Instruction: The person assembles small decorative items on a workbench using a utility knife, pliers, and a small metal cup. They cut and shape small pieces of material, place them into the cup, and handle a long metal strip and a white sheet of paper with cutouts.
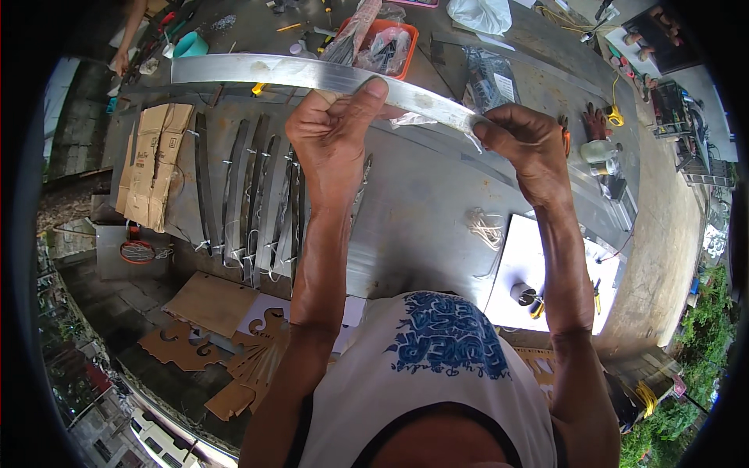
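A long, flat, shiny metal strip [265, 72] is held up across the far part of the metal table. My left hand [335, 125] is closed around its middle, the thumb pressed on the face. My right hand [530, 144] pinches the right end between thumb and fingers. A bit of something white hangs by that end; I cannot make out what it is. On the table to the left of my left forearm, several dark metal strips [253, 179] lie side by side with white string tied round them.
Folded cardboard [156, 164] lies at the left. An orange basket [406, 47] with plastic-wrapped pieces stands at the far side, near a teal cup [189, 45]. White string [485, 226] and a white board [515, 257] lie at the right. Another person's hand [121, 62] shows far left.
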Available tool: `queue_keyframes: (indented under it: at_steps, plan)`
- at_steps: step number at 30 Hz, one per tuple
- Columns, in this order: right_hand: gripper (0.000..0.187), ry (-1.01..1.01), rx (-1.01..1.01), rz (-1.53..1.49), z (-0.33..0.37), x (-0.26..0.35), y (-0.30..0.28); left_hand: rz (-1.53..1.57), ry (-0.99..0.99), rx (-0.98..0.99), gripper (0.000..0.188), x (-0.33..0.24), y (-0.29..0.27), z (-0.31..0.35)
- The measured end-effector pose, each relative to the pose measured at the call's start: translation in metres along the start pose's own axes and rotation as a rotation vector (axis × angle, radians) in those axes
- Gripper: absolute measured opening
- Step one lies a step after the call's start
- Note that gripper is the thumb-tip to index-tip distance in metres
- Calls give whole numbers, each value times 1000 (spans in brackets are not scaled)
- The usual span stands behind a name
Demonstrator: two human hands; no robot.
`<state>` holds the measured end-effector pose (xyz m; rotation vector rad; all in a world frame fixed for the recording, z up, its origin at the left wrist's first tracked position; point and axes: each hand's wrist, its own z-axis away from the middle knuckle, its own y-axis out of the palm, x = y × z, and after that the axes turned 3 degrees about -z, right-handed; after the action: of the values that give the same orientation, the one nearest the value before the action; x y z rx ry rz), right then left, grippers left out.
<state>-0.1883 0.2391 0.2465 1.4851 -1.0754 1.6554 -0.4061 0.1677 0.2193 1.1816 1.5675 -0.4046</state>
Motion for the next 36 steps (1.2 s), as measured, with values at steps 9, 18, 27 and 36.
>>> queue_keyframes:
  at_steps: [9,18,27,36]
  plan:
    - [17,5,-48,19,3,-3,6,11,-23,-6,10,0,-2,2]
    - [18,0,-12,-46,6,-8,2,41,-20,-22,9,0,-2,-1]
    - [19,18,-21,-10,6,-8,4,-3,-30,-9,10,1,-2,3]
    - [18,34,-69,3,4,-12,9,-30,-35,24,12,8,-7,5]
